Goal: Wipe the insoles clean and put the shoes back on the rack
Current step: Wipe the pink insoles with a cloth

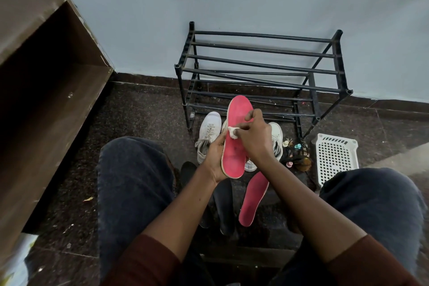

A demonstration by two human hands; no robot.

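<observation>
Red insole (234, 155) held above a dark speckled floor (139, 118), before a black rack (262, 62) by a pale wall.
Left hand (214, 158) grips its heel half; right hand (254, 137) pinches a white wad (232, 133) onto it, mostly hiding one white shoe (276, 132).

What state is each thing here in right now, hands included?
Left hand: holds the red insole.
Right hand: pinches a white cloth against that insole.
Second red insole: lying on the floor.
White shoes: on the floor, off the rack.
Black insoles: on the floor.
</observation>
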